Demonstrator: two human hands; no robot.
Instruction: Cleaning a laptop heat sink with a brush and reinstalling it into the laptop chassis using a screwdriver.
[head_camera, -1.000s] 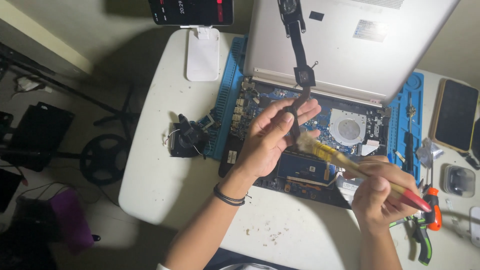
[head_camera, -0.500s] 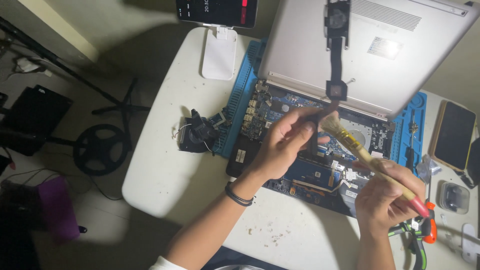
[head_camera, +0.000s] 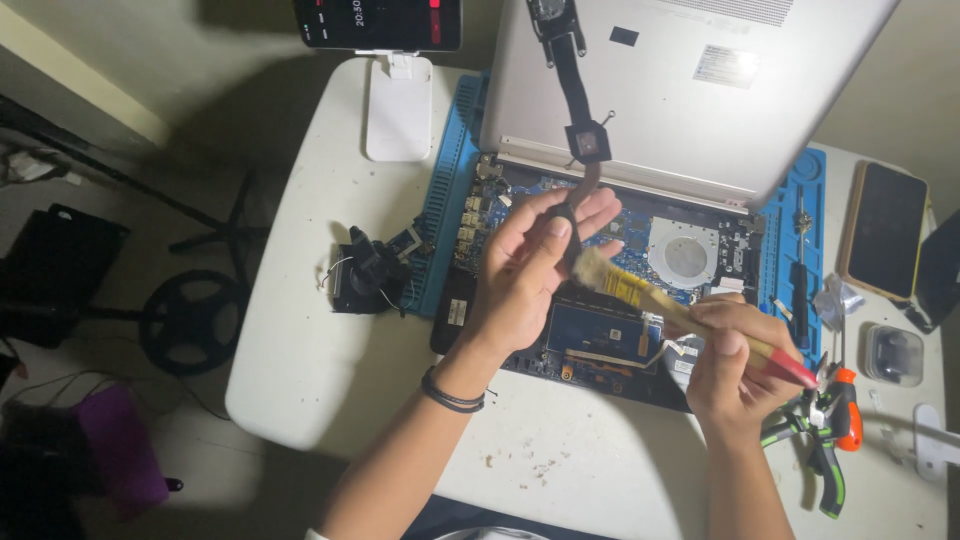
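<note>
While the left hand (head_camera: 530, 265) pinches a small dark part (head_camera: 566, 232) between thumb and fingertips, the right hand (head_camera: 738, 365) is closed around the handle of a brush (head_camera: 680, 318). The part sits at the top of the left hand, thumb pressed on its face, fingers pressed together behind it; what kind of part it is cannot be told. The brush runs up and to the left from the right hand, its pale bristles just beside the left fingers, touching or nearly touching the part. The handle's red end sticks out below and to the right of the right hand.

Under both hands lies an open laptop (head_camera: 600, 340) with its circuit board bare; a round fan (head_camera: 686, 256) lies between the two hands, slightly above the right one. The laptop's silver cover (head_camera: 680, 110) stands tilted above the hands. A blue mat (head_camera: 445, 210) lies under the laptop on the white tabletop (head_camera: 330, 370).

Left of the left hand: a small black component with wires (head_camera: 362, 275). Above it: a white stand (head_camera: 398, 105) carrying a dark phone (head_camera: 378, 22). Right of the right hand: pliers with green and orange grips (head_camera: 832, 440), and a dark tablet-like slab (head_camera: 885, 240) further up. A dark band (head_camera: 452, 395) circles the left wrist.
</note>
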